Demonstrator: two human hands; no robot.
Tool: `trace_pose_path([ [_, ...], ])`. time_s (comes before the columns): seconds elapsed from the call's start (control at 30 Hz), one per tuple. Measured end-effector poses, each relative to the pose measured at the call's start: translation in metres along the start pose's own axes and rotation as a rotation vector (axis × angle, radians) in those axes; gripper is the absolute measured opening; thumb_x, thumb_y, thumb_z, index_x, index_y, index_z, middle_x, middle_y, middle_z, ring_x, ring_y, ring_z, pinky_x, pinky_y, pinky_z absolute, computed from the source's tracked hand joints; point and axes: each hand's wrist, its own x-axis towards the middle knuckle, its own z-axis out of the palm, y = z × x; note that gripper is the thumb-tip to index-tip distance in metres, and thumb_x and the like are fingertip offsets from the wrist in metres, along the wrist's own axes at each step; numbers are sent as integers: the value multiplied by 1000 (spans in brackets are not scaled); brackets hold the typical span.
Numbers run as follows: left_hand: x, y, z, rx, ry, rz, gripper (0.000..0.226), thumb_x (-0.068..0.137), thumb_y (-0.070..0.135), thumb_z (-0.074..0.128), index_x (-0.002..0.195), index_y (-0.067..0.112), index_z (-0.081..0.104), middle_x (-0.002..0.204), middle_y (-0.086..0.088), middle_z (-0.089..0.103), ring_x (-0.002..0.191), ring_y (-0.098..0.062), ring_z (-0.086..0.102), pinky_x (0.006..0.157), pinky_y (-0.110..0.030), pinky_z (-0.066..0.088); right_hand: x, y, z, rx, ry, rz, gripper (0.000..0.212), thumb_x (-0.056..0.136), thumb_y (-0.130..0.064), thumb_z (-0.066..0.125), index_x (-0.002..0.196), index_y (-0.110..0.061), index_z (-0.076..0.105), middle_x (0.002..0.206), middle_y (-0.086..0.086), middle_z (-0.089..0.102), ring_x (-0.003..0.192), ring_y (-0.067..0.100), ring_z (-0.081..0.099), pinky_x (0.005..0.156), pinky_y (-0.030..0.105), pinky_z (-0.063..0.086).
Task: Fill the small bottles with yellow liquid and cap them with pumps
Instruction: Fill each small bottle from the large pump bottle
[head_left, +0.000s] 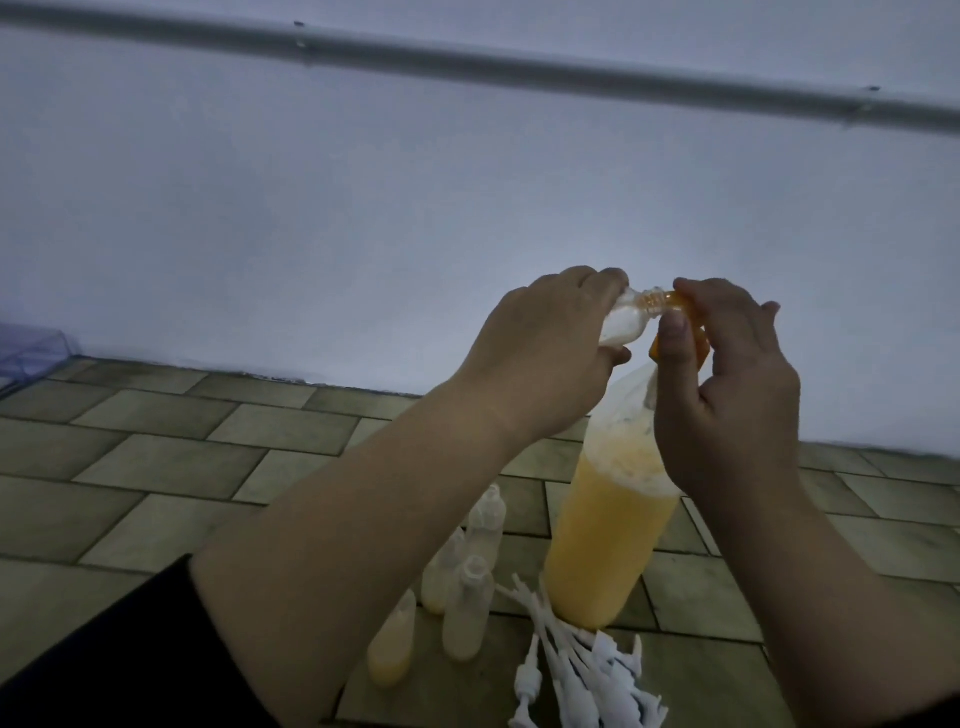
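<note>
While the left hand (540, 353) grips a small bottle (262, 325), the right hand (727, 384) pinches an orange funnel (685, 322) at its neck, above the big bottle (608, 530).

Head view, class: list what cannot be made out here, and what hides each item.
- Small bottle: its body is wrapped by the left hand.
- Orange piece: mostly behind the right hand, identity unclear.
- Pumps: cut off by the bottom edge, count unclear.
- Standing bottles: dim and blurred, fill levels uncertain.
</note>
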Motion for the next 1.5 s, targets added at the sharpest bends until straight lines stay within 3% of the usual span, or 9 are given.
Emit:
trace_pose_path([
  [0.17,3,-2,-4,27,-24,-3,46,89,34,59,132,22,43,122,3,56,102,-16,55,85,-27,45,7,-2,-4,11,-47,5,58,92,-53,30,124,-12,56,128,4,57,123,20,50,115,22,12],
  [0.37,7,1,-4,40,30,16,48,90,32,59,133,21,42,123,3,56,104,-16,54,86,-28,44,8,-4,-3,42,38,-37,51,95,-45,32,123,-9,57,126,6,58,112,1,43,113,46,27],
  [0.5,4,2,5,36,4,-5,50,89,31,60,135,21,41,128,2,55,107,-16,54,91,-29,44,1,4,3,13,9,-5,53,95,-46,31,124,-9,55,126,6,57,113,11,50,112,46,29],
  [0.73,12,-1,-6,61,48,21,49,89,33,59,134,22,41,125,4,55,104,-15,53,82,-22,35,14,0,-5,36,5,-42,58,93,-49,28,128,-11,55,135,6,54,123,1,33,116,35,20],
  [0.87,9,2,3,29,55,20,51,88,30,62,134,20,42,127,2,56,107,-16,55,89,-28,43,7,5,1,6,39,-30,55,95,-47,30,125,-9,55,130,8,57,121,12,47,116,34,23],
  [1.03,4,-1,7,30,-2,-8,53,89,31,60,136,21,39,130,3,53,110,-15,52,92,-27,41,3,9,2,-25,-47,15,59,93,-52,27,127,-12,55,131,6,56,125,22,47,108,5,10],
  [1.2,8,0,-6,17,54,10,53,87,31,63,135,22,42,127,4,55,107,-15,53,90,-28,44,16,-4,-10,12,-34,-39,63,92,-54,25,128,-13,56,137,9,53,134,21,38,114,41,26],
  [1.3,7,1,-1,-10,71,9,54,87,30,63,136,22,42,129,4,55,109,-15,53,92,-28,44,9,-1,-5,1,13,-68,56,95,-46,28,128,-10,55,134,8,54,124,3,37,114,42,26],
  [1.5,3,2,5,-12,31,-16,52,87,29,63,134,21,44,125,3,57,107,-16,54,91,-29,44,3,6,-4,-7,-44,-32,55,95,-45,29,128,-10,54,133,7,55,126,22,47,112,44,29],
])
